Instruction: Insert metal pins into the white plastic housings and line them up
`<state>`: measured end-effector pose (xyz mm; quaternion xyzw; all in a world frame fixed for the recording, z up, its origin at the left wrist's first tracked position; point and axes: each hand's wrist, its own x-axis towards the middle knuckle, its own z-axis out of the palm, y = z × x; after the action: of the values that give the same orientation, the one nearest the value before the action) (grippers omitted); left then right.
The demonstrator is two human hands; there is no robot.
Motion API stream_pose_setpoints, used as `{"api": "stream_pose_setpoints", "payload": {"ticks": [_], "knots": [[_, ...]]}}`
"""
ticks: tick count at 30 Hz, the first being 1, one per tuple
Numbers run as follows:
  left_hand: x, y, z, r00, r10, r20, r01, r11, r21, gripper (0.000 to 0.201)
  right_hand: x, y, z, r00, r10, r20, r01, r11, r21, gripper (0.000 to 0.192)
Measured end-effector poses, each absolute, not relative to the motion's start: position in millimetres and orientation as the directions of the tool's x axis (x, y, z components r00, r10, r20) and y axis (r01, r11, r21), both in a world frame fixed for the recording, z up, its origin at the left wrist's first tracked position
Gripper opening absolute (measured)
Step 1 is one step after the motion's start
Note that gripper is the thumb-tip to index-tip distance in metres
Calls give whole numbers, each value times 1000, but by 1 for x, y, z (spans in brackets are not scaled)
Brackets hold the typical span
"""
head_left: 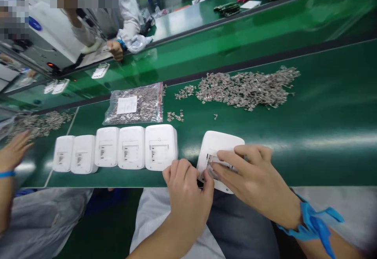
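Note:
A white plastic device housing [225, 139] with an open recess lies tilted at the bench's front edge, partly over it. My left hand [187, 182] is closed at its left side, thumb on the lower left edge and fingers curled. My right hand [250, 172] reaches across the housing, its closed fingertips in the recess; whatever they pinch is hidden. Beyond the housing lies a single small metal clip [215, 116], with a large heap of similar clips [247, 89] farther back.
Left of my hands stands a row of several white housings [131, 147], recesses up. A labelled plastic bag of metal parts [134, 103] lies behind them. A neighbour's hand [14, 151] is at far left, near another heap [44, 123]. Another person's hand [116, 50] is across the line.

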<state>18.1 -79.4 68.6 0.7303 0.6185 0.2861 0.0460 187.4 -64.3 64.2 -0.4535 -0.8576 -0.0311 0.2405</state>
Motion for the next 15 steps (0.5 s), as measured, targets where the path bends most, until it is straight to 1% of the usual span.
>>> {"api": "stream_pose_setpoints", "payload": {"ticks": [3, 5, 7, 9, 12, 13, 15], "knots": [[7, -79, 71, 13, 914, 405, 885, -200, 422, 32, 183, -60, 62, -493, 743, 453, 775, 612, -160, 19], [-14, -76, 72, 1, 867, 498, 878, -239, 415, 35, 181, -56, 60, -513, 721, 466, 754, 638, -157, 21], [-45, -69, 72, 18, 783, 622, 889, -297, 349, 33, 178, -52, 59, -532, 698, 479, 735, 662, -148, 24], [-82, -62, 70, 12, 717, 697, 921, -279, 271, 27, 174, -48, 59, -557, 684, 471, 722, 679, -134, 26], [-126, -55, 66, -53, 700, 712, 960, -160, 229, 12, 165, -43, 64, -589, 684, 430, 712, 691, -124, 28], [-134, -54, 64, -59, 712, 700, 964, -141, 225, 10, 162, -41, 65, -594, 684, 423, 710, 693, -124, 28], [-139, -56, 60, -42, 761, 647, 964, -139, 225, 14, 155, -37, 68, -610, 674, 417, 701, 704, -114, 28]]}}
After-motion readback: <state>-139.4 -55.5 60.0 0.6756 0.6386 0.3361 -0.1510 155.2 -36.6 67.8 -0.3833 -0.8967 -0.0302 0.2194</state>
